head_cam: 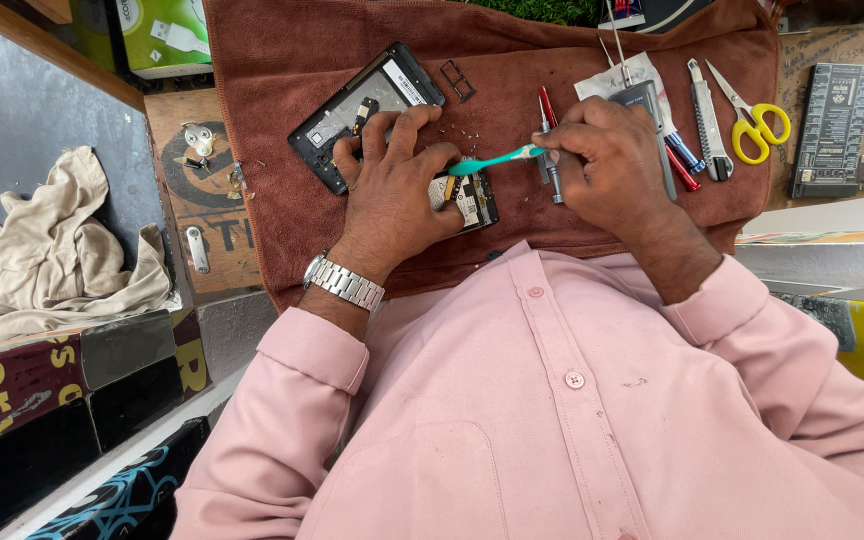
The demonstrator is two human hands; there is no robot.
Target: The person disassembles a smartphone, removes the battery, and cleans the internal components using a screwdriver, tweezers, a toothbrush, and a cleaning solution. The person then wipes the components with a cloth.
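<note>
1. Pressing down with the left hand (392, 190), fingers curled and spread over one circuit board (467, 200) lying on the brown towel (282, 60) near the middle of the view.
2. Pinching one teal toothbrush (492, 160) in the right hand (607, 165), fingers closed around its handle, bristle end pointing to 9 o'clock and touching the board beside the left fingertips.
3. Lying at 10 o'clock from the left hand: one opened phone shell (362, 110), partly covered by the fingers.
4. Sitting at 12 o'clock from the board: one small card tray (457, 80), with several tiny screws scattered just below it, too small for counting.
5. Resting under and beside the right hand: two screwdrivers (549, 140), one grey and one red.
6. Lying at 2 o'clock from the right hand: one utility knife (707, 120), then one pair of yellow scissors (757, 120) at 3 o'clock of the knife.
7. Standing off the towel at the far right: one dark box (832, 125).
8. Wearing one metal watch (344, 282) on the left wrist.
9. Lying crumpled at 9 o'clock, well apart: one beige cloth (52, 250).
</note>
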